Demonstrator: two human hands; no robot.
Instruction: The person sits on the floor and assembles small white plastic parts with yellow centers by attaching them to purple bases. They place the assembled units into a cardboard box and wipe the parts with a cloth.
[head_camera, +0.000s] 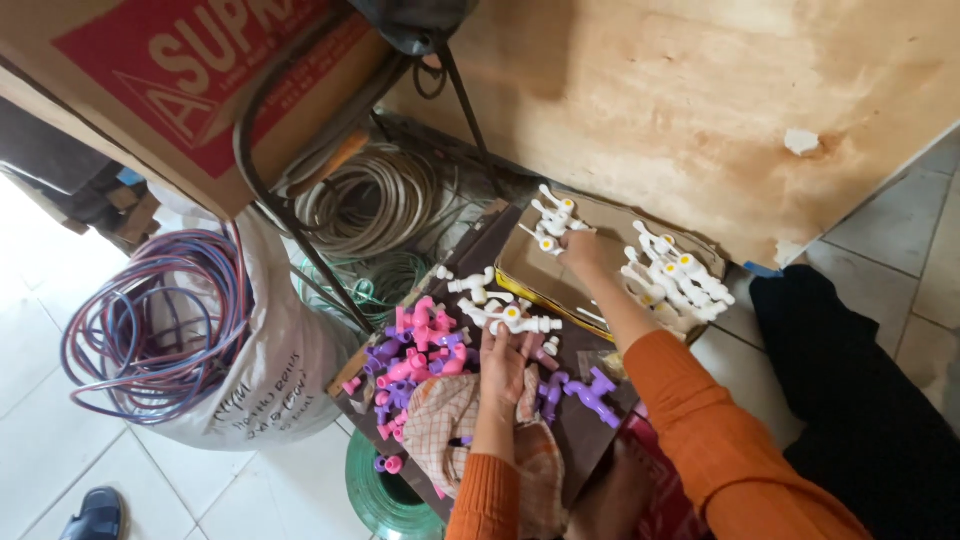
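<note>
My right hand reaches forward in an orange sleeve and grips a few white plastic taps over an open cardboard box. More white taps lie piled at the box's right side. My left hand rests palm down on a checked cloth, fingers closed on a white tap at the edge of a heap. Pink and purple taps are heaped left of that hand. A purple tap lies to its right.
A white sack holding coiled red and blue wire stands at left. Grey and green cable coils lie behind the taps. A large red-printed carton is above left, a plywood board at top right, a green roll below.
</note>
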